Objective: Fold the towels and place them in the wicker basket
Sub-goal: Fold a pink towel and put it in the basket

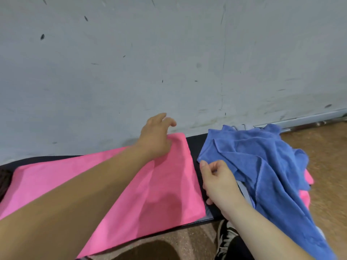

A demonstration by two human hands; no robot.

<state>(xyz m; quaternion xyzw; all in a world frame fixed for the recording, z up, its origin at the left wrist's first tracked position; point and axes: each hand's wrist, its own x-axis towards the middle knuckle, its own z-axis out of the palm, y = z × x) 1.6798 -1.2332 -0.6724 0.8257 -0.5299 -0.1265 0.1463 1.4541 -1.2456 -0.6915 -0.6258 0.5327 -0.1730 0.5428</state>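
Pink towel [169, 175] flat, L hand [155, 139] loose atop; R hand [217, 181] by blue towel [262, 156], grip unclear.

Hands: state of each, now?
Left hand: open, at pink towel far corner.
Right hand: fingers curled at blue towel corner; grip cannot be told.

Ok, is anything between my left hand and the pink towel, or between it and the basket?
Nothing visible: the left hand lies over the far right corner of the pink towel. The wicker basket is out of view, so that path cannot be judged. A blue towel lies heaped to the right.
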